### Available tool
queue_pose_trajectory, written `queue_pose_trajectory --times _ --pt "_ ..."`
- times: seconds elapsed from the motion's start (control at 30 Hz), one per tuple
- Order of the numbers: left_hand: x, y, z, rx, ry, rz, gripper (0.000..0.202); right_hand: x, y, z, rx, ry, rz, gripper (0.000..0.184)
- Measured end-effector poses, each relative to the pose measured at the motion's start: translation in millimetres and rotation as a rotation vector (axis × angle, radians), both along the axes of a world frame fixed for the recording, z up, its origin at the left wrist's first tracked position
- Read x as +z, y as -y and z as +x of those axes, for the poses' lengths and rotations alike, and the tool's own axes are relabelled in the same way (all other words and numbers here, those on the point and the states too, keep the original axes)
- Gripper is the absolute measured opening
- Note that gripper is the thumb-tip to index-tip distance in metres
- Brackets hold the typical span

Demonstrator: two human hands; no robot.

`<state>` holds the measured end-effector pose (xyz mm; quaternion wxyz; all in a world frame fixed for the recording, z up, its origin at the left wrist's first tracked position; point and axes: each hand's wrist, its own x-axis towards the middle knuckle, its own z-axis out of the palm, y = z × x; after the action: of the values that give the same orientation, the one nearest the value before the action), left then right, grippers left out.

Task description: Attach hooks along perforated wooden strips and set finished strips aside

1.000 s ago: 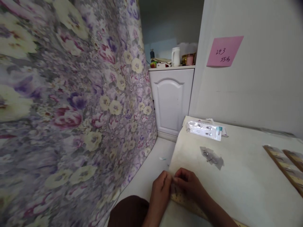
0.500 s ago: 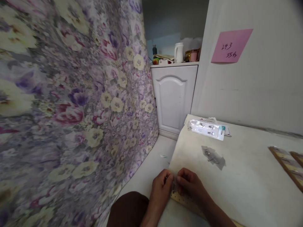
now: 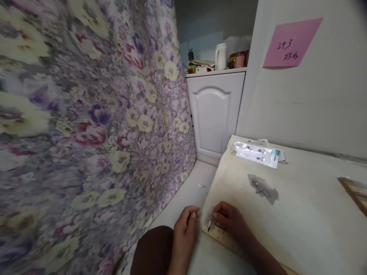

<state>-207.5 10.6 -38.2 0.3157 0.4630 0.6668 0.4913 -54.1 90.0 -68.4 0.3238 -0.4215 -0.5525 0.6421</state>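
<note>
Right hand [image 3: 226, 217]: grip narrow, thumb and finger together at the packet's edge; looks like it holds the film.
Left hand [image 3: 185, 226]: apart from the packet, just beyond the surface [image 3: 309, 206] edge; fingers curled, can't tell if anything is pinched.
Clear packet [image 3: 209, 225]: small, dark piece inside, at the near end of the perforated strip [image 3: 222, 236]; attached or only resting, can't tell.
Strip: lies along the surface edge, partly under the right forearm.
Second packet [image 3: 263, 190]: flat on the surface, past the right hand, untouched.
Step at strip: probably positioning or working the packet by its edge.
Next move on packet: calls for a light fingertip pinch, strip kept steady.
</note>
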Motion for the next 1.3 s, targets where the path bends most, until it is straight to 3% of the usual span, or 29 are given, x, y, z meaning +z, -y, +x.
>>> queue_pose_trajectory --times 0.13,0.27,0.57,1.3 --pt "-14.3 24 4 0.019 0.011 -0.037 0.025 0.7 2 1 0.003 0.084 0.062 0.008" --pt "-20.8 34 14 0.013 -0.026 -0.019 0.023 3.8 4 2 0.020 0.131 0.109 0.008" --pt "-22.1 29 19 0.014 -0.103 -0.016 0.019 3.1 6 3 0.000 0.236 0.188 0.009" --pt "-25.5 25 20 0.047 -0.098 0.005 0.015 3.4 8 -1 -0.017 0.307 0.218 0.006"
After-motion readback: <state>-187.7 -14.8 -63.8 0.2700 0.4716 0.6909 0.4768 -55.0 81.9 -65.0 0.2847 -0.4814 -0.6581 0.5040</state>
